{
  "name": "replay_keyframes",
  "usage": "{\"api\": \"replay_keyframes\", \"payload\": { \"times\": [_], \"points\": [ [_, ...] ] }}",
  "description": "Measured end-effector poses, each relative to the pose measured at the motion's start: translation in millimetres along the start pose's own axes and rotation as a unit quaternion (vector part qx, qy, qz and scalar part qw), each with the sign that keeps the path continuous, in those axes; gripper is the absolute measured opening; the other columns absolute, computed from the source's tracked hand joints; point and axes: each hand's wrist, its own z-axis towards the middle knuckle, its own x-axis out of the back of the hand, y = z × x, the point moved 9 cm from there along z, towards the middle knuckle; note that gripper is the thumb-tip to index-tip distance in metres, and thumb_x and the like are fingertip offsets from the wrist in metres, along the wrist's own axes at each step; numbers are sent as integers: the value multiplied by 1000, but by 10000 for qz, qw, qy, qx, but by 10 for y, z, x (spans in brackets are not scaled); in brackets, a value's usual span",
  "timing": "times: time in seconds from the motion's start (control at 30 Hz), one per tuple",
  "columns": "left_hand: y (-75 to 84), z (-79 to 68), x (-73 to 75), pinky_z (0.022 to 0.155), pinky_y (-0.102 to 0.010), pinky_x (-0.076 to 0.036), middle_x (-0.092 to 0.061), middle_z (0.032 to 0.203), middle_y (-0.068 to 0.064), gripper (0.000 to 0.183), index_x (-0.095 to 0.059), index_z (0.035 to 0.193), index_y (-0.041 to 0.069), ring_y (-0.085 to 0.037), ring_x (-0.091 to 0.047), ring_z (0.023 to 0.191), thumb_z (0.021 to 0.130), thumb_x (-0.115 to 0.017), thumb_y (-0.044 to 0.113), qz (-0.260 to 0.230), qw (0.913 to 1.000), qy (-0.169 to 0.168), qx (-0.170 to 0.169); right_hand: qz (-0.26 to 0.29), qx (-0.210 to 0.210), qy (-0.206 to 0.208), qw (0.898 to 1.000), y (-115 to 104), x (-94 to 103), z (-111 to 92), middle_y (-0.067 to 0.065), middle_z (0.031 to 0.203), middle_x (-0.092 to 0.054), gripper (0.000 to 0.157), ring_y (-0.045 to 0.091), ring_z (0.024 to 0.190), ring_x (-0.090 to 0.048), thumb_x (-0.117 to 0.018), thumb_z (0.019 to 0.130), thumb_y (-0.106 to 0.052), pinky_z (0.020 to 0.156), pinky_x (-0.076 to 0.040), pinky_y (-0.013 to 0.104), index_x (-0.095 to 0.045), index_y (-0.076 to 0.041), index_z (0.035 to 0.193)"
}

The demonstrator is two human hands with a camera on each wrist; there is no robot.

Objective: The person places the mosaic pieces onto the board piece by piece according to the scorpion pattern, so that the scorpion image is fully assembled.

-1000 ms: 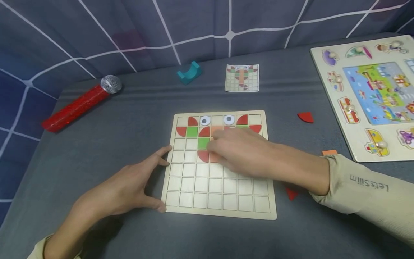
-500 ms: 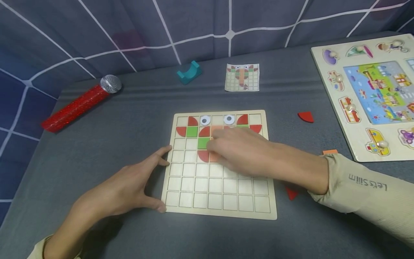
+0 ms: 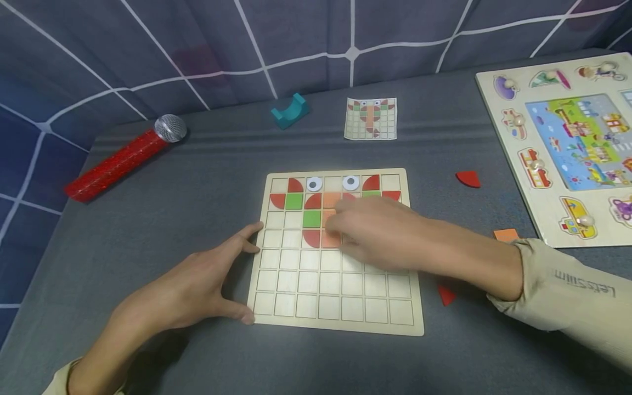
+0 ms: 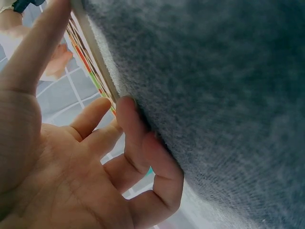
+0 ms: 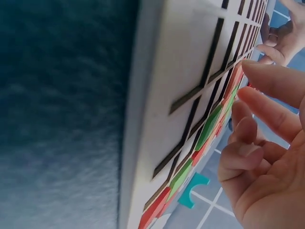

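Observation:
A wooden grid board [image 3: 306, 280] lies on the table with flat tiles in its upper cells. Two round eye tiles [image 3: 314, 184], red quarter-circles [image 3: 311, 238], a green square [image 3: 311, 219] and an orange square [image 3: 331, 199] show there. At the board's left edge rests my left hand [image 3: 182, 291], thumb by the lower corner and fingertips higher up. My right hand [image 3: 380, 230] hovers over the upper middle, fingertips at the orange column, and covers some tiles. In the right wrist view, the right thumb and index finger [image 5: 267, 109] stand apart; I see no piece between them.
Right of the board lie loose red pieces [image 3: 468, 179] and an orange piece [image 3: 506, 235]. A picture puzzle board [image 3: 538, 230] is at far right. Behind stand a pattern card [image 3: 370, 119] and a teal arch block [image 3: 289, 111]; a red microphone [image 3: 118, 164] lies left.
My right hand has shifted slightly right, showing more of the orange column. My left hand stays at the board's edge.

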Motion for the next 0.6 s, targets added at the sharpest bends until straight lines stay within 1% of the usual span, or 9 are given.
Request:
{"api": "replay_keyframes", "payload": {
  "times": [0.1,0.13,0.2,0.3,0.33,0.37,0.43,0.53,0.6],
  "points": [
    [-3,-1,-12,98,-55,-41,-53,138,1,132,-15,157,27,-24,-51,115,54,-95,48,-19,10000,-18,-3,180,-56,0,9998,46,8,-99,-6,80,-57,17,11,73,-52,-64,82,0,65,-46,32,-70,-15,88],
    [-4,-4,-15,98,-55,-41,-53,138,2,131,-15,157,28,-23,-51,116,54,-95,47,-17,10000,-23,2,225,-79,-5,9997,63,17,-142,-6,80,-56,18,11,73,-51,-64,81,0,65,-45,32,-70,-16,87],
    [-9,-7,-20,98,-54,-42,-53,138,3,131,-15,157,29,-22,-51,116,55,-95,47,-30,10000,-31,5,285,-166,10,9995,108,43,-246,-8,83,-57,19,9,75,-52,-66,81,-2,69,-46,33,-71,-17,91],
    [-6,-12,-19,96,-53,-43,-53,138,4,130,-15,157,29,-22,-50,115,56,-94,47,-26,10000,-39,-15,289,-307,67,9991,200,89,-435,-11,83,-54,18,7,73,-49,-71,82,-6,69,-45,32,-70,-21,93],
    [0,-12,-17,96,-53,-43,-53,137,4,129,-15,157,28,-22,-51,115,56,-94,46,-21,10000,-32,-37,267,-337,119,9990,238,110,-508,-13,83,-54,19,6,73,-49,-73,82,-7,69,-45,32,-70,-22,94],
    [4,-11,-16,95,-52,-44,-53,137,4,129,-15,156,29,-22,-51,114,56,-95,46,-16,10000,-24,-43,241,-404,175,9987,281,131,-583,-15,87,-56,22,5,75,-51,-76,82,-9,70,-46,32,-71,-22,99],
    [15,-15,-11,95,-51,-44,-53,137,5,128,-16,156,28,-21,-51,114,57,-94,46,-1,10000,-8,-71,144,-513,302,9981,367,179,-728,-18,91,-57,25,2,76,-51,-80,81,-13,70,-47,29,-71,-25,101],
    [25,-24,-3,95,-52,-44,-53,137,4,128,-15,156,28,-22,-51,113,57,-94,46,-20,9999,16,-100,-81,-548,558,9969,482,254,-938,-21,94,-57,31,-3,75,-50,-84,77,-19,66,-47,25,-71,-28,103],
    [29,-31,1,96,-53,-43,-53,137,3,128,-15,157,28,-23,-51,114,57,-94,47,-77,9999,23,-124,-271,-658,607,9956,579,274,-1068,-22,94,-57,34,-5,72,-49,-86,75,-22,62,-46,23,-71,-31,104]
  ]
}}
